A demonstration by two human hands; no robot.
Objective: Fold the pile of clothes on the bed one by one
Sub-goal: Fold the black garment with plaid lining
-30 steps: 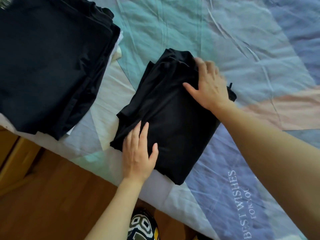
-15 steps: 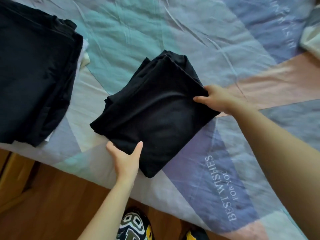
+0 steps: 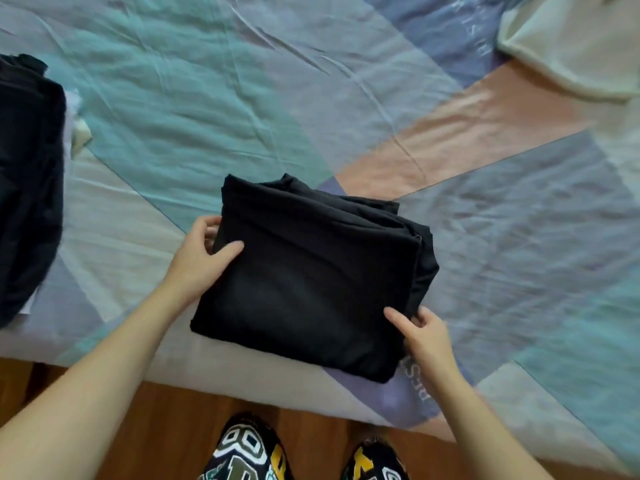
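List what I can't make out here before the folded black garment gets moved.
- Head view: left hand fingers, tucked under the folded black garment.
- Dark stack: cut off by the left edge.
- Cream cloth: cut by the top-right corner.
- Printed lettering on the bedspread: partly covered by the right hand.

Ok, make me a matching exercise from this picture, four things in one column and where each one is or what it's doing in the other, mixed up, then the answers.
Column one:
1. folded black garment
2. stack of dark clothes
3. cream cloth
4. left hand

Column two:
A. far right corner of the bed
B. left edge of the view
C. grips the garment's left edge
D. near the bed's front edge, held by both hands

Pairs: 1-D, 2-B, 3-A, 4-C
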